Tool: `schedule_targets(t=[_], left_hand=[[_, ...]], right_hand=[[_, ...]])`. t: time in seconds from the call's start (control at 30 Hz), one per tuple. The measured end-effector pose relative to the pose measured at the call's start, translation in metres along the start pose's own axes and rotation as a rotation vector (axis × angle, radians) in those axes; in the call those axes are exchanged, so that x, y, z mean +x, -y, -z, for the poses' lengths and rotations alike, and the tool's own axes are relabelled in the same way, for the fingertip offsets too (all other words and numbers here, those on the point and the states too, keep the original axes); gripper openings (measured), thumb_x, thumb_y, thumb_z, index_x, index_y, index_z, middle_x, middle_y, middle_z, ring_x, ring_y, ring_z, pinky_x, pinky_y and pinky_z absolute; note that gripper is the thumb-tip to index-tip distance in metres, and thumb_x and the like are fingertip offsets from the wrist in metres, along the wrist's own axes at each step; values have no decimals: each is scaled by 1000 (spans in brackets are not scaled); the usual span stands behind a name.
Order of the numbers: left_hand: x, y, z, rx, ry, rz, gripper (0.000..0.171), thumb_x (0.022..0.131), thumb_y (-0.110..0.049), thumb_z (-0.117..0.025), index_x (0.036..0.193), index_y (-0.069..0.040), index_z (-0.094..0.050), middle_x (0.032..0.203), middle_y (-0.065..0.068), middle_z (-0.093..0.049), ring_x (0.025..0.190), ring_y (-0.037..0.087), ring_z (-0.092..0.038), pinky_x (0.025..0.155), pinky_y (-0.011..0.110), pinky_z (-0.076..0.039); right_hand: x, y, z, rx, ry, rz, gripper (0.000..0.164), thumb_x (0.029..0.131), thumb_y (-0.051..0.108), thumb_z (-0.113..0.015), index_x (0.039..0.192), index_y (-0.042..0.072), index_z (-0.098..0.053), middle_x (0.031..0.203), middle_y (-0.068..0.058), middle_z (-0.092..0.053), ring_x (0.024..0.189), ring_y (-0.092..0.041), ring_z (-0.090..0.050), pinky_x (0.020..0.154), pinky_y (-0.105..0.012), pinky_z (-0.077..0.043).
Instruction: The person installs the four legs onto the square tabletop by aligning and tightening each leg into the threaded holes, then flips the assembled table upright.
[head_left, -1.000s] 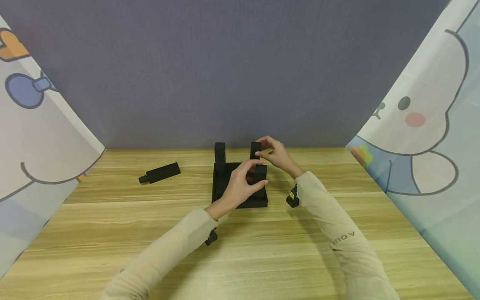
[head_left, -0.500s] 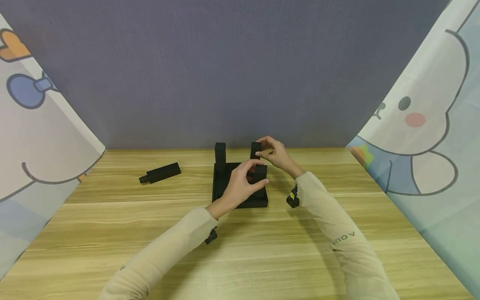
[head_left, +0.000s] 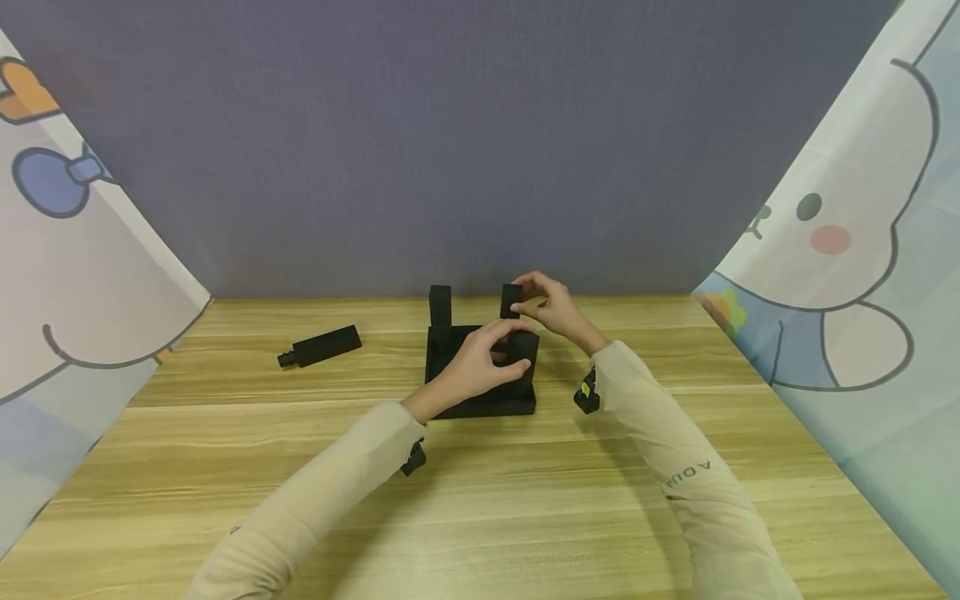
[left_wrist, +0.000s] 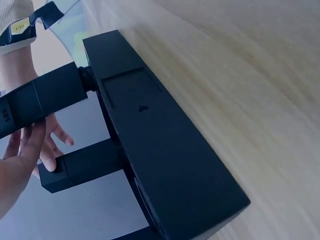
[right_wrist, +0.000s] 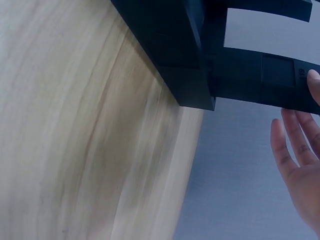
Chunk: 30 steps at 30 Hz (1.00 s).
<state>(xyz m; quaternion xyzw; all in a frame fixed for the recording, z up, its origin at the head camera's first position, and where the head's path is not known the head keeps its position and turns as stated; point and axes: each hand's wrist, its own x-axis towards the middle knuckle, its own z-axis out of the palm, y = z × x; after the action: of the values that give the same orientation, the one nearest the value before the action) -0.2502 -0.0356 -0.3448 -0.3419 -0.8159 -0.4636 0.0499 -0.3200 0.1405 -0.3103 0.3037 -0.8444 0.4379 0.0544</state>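
A square black tray-like base (head_left: 487,407) lies on the table with black square posts standing up from it. My left hand (head_left: 474,362) grips the front right post (left_wrist: 47,97) between thumb and fingers. That post tilts slightly, and its narrow threaded neck shows where it meets the base in the left wrist view. Thumb and fingers of my right hand (head_left: 551,307) pinch the top of the back right post (right_wrist: 250,75), which stands upright on the base. A third post (head_left: 440,307) rises at the back left corner, untouched. My left hand hides part of the base.
Left of the base, a loose black post (head_left: 326,346) with a threaded end lies on the wooden table (head_left: 480,517). A grey panel (head_left: 450,150) rises behind the table, and cartoon-printed curtains (head_left: 847,225) flank both sides.
My left hand has turned a little, and the front right post's top has shifted slightly right and tilted. The right hand stays at the back right post.
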Motion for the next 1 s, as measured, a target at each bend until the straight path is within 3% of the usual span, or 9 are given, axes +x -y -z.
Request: schedule_targets(t=[0.2, 0.4, 0.63, 0.77, 0.9, 1.0], left_hand=[[-1, 2, 0, -25, 5, -6, 46, 86, -21, -63, 130, -23, -48, 127, 2, -48, 113, 23, -52, 82, 32, -53], [-3, 4, -3, -24, -64, -17, 48, 84, -23, -66, 129, -22, -48, 125, 2, -50, 107, 20, -55, 79, 32, -53], [-8, 6, -3, -26, -123, -35, 48, 83, -25, -68, 127, -21, -48, 120, 2, -53, 96, 17, -57, 74, 28, -54], [-8, 6, 1, -21, -99, -31, 47, 83, -23, -67, 127, -20, -49, 119, 3, -53, 95, 16, -57, 74, 26, -53], [-5, 6, 7, -27, -26, -13, 47, 85, -18, -65, 129, -20, -49, 123, 2, -52, 98, 16, -56, 78, 26, -53], [-3, 7, 10, -35, 23, -13, 47, 86, -16, -63, 130, -21, -48, 128, 2, -50, 101, 17, -56, 81, 28, -52]], right_hand=[[7, -22, 1, 20, 25, -6, 39, 83, 6, -65, 119, -3, -51, 104, -24, -59, 95, -36, -58, 76, -44, -52], [13, -45, 7, 65, 82, -5, 39, 84, 14, -66, 121, 8, -54, 106, -15, -58, 96, -26, -58, 83, -42, -49], [14, -50, 12, 147, 127, -61, 39, 85, 15, -65, 123, 13, -55, 107, -12, -58, 96, -22, -58, 82, -38, -51], [14, -48, 12, 164, 140, -67, 40, 85, 11, -64, 124, 10, -54, 109, -15, -58, 98, -26, -58, 82, -38, -51], [11, -31, 15, 161, 153, -76, 40, 86, 6, -62, 125, 4, -52, 110, -20, -57, 101, -32, -56, 82, -41, -49], [10, -31, 16, 143, 150, -73, 41, 87, 8, -62, 126, 4, -52, 111, -19, -57, 102, -31, -56, 83, -42, -48]])
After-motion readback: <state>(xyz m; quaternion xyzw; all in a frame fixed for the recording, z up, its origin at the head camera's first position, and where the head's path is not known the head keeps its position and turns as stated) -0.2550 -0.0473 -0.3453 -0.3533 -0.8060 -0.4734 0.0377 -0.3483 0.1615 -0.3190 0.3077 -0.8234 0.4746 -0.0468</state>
